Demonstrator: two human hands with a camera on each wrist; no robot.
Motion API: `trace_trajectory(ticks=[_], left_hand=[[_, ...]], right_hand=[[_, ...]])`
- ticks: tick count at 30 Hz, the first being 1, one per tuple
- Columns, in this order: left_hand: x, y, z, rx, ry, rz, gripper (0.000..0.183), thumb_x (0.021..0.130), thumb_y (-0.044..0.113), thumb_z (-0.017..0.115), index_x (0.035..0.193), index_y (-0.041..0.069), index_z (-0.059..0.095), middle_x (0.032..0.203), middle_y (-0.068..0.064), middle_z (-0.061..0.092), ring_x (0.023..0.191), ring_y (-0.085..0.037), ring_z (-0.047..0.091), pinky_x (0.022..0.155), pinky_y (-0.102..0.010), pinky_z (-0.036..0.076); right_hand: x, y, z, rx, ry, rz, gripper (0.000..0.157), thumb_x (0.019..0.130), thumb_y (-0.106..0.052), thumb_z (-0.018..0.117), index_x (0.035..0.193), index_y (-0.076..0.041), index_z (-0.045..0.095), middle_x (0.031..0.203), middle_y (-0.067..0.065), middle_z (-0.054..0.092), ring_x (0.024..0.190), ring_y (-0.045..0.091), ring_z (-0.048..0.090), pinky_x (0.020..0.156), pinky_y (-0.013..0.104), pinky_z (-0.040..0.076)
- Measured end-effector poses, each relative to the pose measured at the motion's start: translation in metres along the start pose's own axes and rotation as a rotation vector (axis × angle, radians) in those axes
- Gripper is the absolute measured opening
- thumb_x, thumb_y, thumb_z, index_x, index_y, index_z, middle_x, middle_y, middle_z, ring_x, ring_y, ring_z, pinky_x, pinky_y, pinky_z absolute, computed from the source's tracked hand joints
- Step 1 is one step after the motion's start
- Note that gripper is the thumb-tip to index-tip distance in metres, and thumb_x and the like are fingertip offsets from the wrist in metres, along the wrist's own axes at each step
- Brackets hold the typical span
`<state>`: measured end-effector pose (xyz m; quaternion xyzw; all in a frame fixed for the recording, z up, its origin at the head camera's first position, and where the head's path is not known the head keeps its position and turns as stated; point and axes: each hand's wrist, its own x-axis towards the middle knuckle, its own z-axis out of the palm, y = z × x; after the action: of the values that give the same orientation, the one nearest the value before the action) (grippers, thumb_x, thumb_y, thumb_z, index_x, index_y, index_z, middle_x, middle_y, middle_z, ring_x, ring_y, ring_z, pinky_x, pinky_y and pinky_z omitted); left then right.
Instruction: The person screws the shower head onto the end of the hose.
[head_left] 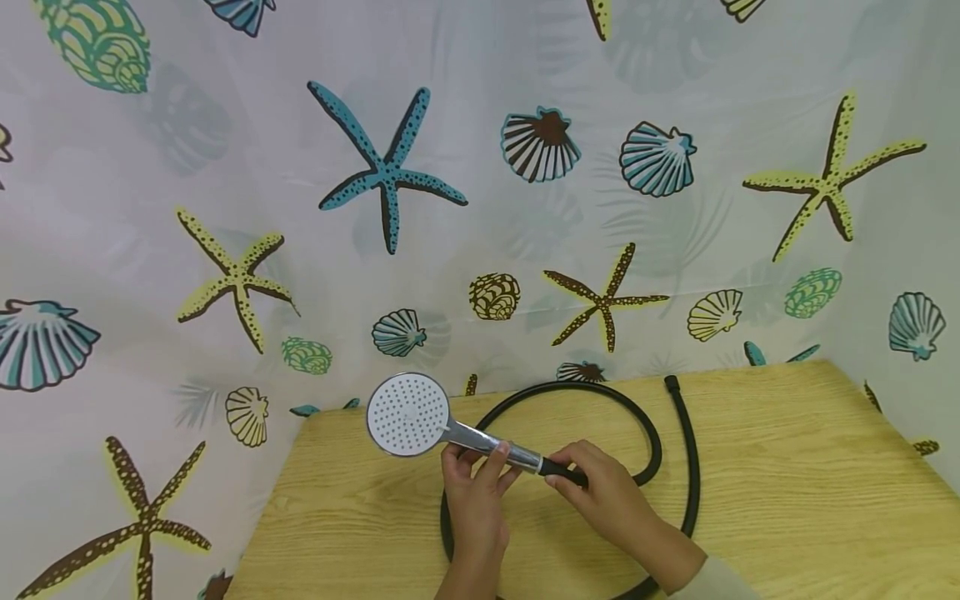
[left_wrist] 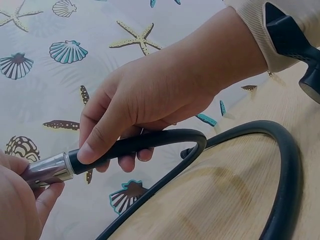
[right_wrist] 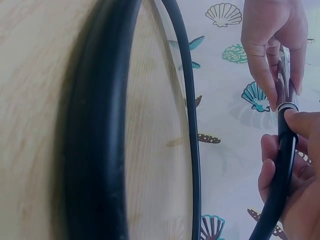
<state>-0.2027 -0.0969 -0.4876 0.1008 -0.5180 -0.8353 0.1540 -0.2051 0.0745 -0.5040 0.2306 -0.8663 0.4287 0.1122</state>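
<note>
A chrome handheld shower head (head_left: 408, 415) with a round white spray face is held up over the wooden table. My left hand (head_left: 476, 500) grips its chrome handle (head_left: 491, 446) from below, thumb in front. At the handle's lower end, my right hand (head_left: 600, 492) pinches the black end of the shower hose (head_left: 551, 468) between thumb and fingers. In the left wrist view the hose end (left_wrist: 74, 161) meets the chrome handle (left_wrist: 52, 170) in line. The right wrist view shows the same joint, with my right thumb (right_wrist: 295, 120) right at the handle's rim.
The black hose loops across the wooden table (head_left: 795, 467), its free end (head_left: 672, 383) lying toward the back right. A white curtain (head_left: 465, 217) printed with starfish and shells hangs behind the table and along both sides.
</note>
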Motion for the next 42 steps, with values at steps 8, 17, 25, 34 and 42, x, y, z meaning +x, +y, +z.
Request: trace_trajectory(ticks=[8,17,25,34,42], left_hand=[[0.0003,0.0003,-0.0006,-0.001,0.003,-0.010,0.054,0.083,0.007,0.075,0.125,0.008,0.041,0.105,-0.008,0.052,0.093,-0.022,0.066,0.081,-0.045,0.063],[-0.0006,0.0015,0.0007,-0.008,0.034,-0.027,0.054,0.082,0.005,0.075,0.124,0.010,0.042,0.104,-0.007,0.053,0.092,-0.022,0.067,0.079,-0.044,0.063],[-0.0003,0.0017,0.0008,0.000,0.036,-0.029,0.054,0.082,0.006,0.075,0.124,0.010,0.042,0.105,-0.008,0.053,0.093,-0.022,0.068,0.080,-0.044,0.063],[0.0014,-0.0007,0.0001,-0.005,0.032,-0.023,0.055,0.082,0.006,0.075,0.124,0.010,0.041,0.105,-0.007,0.053,0.095,-0.023,0.068,0.079,-0.043,0.063],[0.0015,-0.0017,-0.0006,-0.002,0.034,-0.024,0.055,0.082,0.007,0.075,0.125,0.011,0.041,0.106,-0.008,0.053,0.096,-0.024,0.068,0.080,-0.043,0.063]], right_hand=[[-0.0004,-0.0012,-0.0003,-0.001,-0.010,-0.001,0.021,0.092,-0.032,0.064,0.111,-0.025,0.063,0.102,-0.014,0.063,0.084,-0.001,0.060,0.067,0.014,0.055],[-0.0006,-0.0035,-0.0011,0.000,-0.029,0.000,0.021,0.094,-0.031,0.063,0.113,-0.023,0.063,0.101,-0.013,0.063,0.082,-0.002,0.059,0.066,0.014,0.055],[0.0010,-0.0038,-0.0025,0.015,-0.035,-0.003,0.023,0.092,-0.029,0.065,0.114,-0.022,0.063,0.103,-0.012,0.064,0.086,0.001,0.061,0.069,0.015,0.056],[0.0033,-0.0018,-0.0020,0.083,-0.056,-0.006,0.029,0.089,-0.027,0.070,0.116,-0.022,0.061,0.105,-0.009,0.063,0.090,0.007,0.064,0.074,0.021,0.060],[0.0031,-0.0010,-0.0016,0.032,-0.029,-0.032,0.039,0.087,-0.025,0.072,0.123,-0.022,0.057,0.112,-0.003,0.060,0.097,0.007,0.064,0.081,0.021,0.060]])
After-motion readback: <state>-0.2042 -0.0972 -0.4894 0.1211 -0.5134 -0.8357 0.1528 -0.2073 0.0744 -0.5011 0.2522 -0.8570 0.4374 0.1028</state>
